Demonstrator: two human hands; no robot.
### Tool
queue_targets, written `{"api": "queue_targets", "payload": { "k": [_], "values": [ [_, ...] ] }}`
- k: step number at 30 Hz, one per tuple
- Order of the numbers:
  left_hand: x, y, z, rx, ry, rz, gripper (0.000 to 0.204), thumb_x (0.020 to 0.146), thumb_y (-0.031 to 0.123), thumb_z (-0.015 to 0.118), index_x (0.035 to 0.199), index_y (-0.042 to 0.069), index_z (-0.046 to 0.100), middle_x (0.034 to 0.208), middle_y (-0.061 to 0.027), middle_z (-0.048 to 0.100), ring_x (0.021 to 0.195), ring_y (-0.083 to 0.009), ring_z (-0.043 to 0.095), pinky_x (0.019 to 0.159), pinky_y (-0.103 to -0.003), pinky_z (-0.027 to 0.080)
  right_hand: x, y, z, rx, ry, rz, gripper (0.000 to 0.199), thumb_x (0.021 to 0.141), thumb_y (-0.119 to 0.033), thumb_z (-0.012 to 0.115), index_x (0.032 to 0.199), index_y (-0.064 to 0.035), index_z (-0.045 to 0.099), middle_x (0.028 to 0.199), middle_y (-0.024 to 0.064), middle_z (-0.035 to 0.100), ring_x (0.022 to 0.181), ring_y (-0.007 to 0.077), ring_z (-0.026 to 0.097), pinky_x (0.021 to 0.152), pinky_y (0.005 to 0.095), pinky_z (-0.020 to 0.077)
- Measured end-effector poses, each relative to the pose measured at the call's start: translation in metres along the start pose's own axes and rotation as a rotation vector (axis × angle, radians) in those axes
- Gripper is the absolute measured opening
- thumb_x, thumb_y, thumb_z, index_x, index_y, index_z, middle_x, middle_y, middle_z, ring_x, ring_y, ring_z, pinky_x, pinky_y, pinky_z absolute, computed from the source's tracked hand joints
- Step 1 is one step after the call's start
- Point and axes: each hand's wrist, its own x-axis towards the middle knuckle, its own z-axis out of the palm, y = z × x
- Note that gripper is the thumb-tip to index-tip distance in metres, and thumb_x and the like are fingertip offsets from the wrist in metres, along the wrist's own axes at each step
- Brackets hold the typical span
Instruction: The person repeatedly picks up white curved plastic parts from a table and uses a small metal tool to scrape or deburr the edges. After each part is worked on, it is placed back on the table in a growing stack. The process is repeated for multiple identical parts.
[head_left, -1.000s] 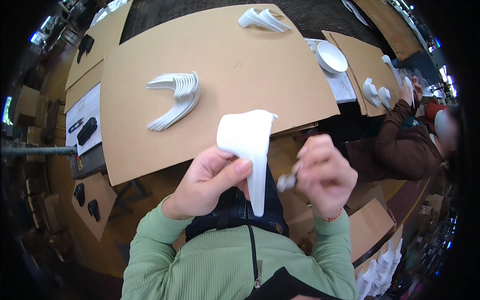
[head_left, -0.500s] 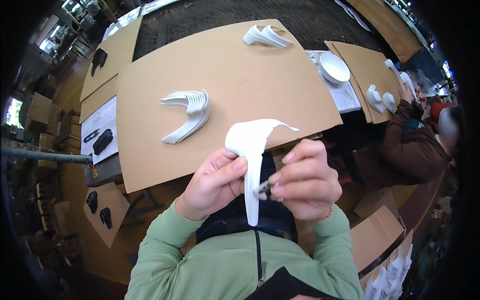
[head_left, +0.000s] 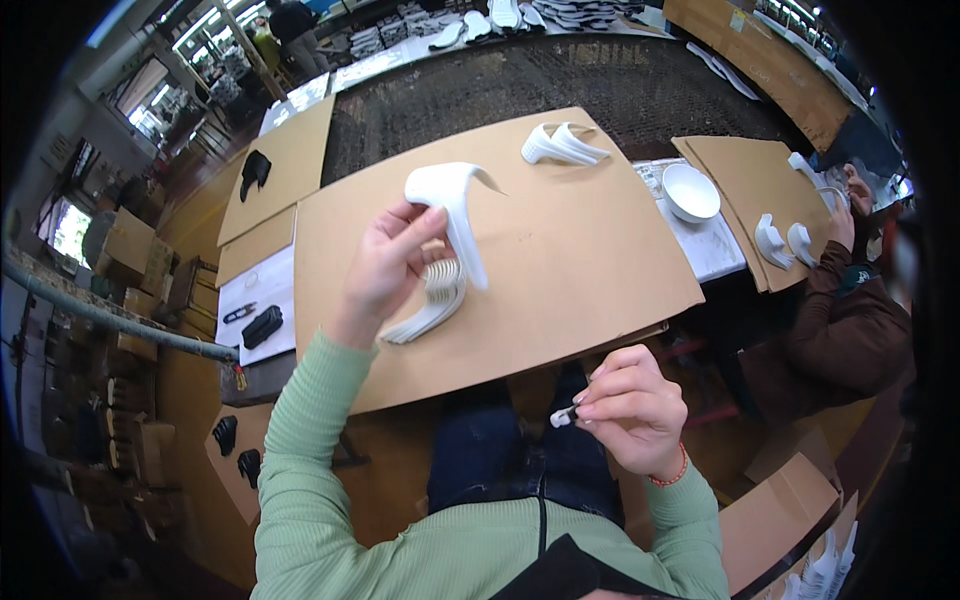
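Observation:
My left hand [head_left: 388, 265] is raised over the cardboard sheet, its fingers and thumb closed on a curved white piece [head_left: 453, 200] that looks like a thin shoe part. The piece hangs with its narrow end down. Just below it, a nested stack of similar white pieces [head_left: 432, 318] lies on the cardboard, partly covered by the hand. My right hand [head_left: 638, 405] is in front of the table edge, pinching a small tool with a dark body and a whitish tip [head_left: 562, 417]. Its exact kind is unclear. At the far side lie more curved white pieces [head_left: 563, 146].
The large cardboard sheet [head_left: 580, 260] covers the table. A white bowl [head_left: 691, 193] stands to its right, a black case [head_left: 262, 327] and thread snips [head_left: 240, 313] to its left. At the right a co-worker in a brown sleeve [head_left: 820, 290] handles white pieces.
My left hand has carried the white piece forward and left, over the stack. My right hand has drawn away from the piece with the small tool. The view has tilted up.

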Motion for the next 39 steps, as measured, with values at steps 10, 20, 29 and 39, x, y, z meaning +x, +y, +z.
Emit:
{"api": "queue_targets", "payload": {
  "k": [10, 20, 29, 39],
  "values": [
    [0.045, -0.028, -0.098, 0.019, 0.284, -0.279, 0.026, 0.090, 0.015, 0.061, 0.113, 0.004, 0.058, 0.104, -0.0075, 0.064, 0.096, -0.0153, 0.064, 0.084, -0.027, 0.055, -0.014, 0.009, 0.001, -0.060, 0.084, 0.132, 0.016, 0.065, 0.005, 0.075, 0.077, -0.0044, 0.068, 0.080, 0.0056, 0.068, 0.075, 0.0194, 0.058, 0.068, 0.0292, 0.0460],
    [0.020, 0.002, -0.127, 1.020, 0.312, -0.367, 0.061, 0.071, 0.019, 0.081, 0.123, -0.002, 0.056, 0.070, 0.0038, 0.053, 0.056, -0.0042, 0.052, 0.046, -0.017, 0.042, -0.021, 0.021, -0.001, -0.036, 0.130, 0.207, 0.016, 0.067, 0.006, 0.073, 0.079, -0.0030, 0.068, 0.081, 0.0072, 0.067, 0.078, 0.0194, 0.057, 0.069, 0.0289, 0.0462],
    [0.079, -0.021, -0.108, 1.046, 0.166, -0.224, 0.051, 0.067, 0.019, 0.083, 0.113, 0.004, 0.067, 0.058, 0.0061, 0.049, 0.049, -0.0029, 0.044, 0.043, -0.023, 0.033, -0.023, 0.018, -0.007, -0.034, 0.171, 0.209, 0.017, 0.067, 0.008, 0.073, 0.080, -0.0019, 0.068, 0.082, 0.0076, 0.067, 0.080, 0.0191, 0.057, 0.070, 0.0289, 0.0462],
    [0.162, -0.060, -0.050, 1.109, 0.032, -0.092, 0.048, 0.067, 0.022, 0.083, 0.111, 0.007, 0.069, 0.056, 0.0058, 0.051, 0.049, -0.0041, 0.045, 0.047, -0.024, 0.037, -0.033, 0.015, -0.025, -0.117, 0.248, 0.222, 0.016, 0.067, 0.007, 0.073, 0.079, -0.0018, 0.068, 0.083, 0.0078, 0.067, 0.079, 0.0195, 0.058, 0.070, 0.0291, 0.0462]
  ]
}}
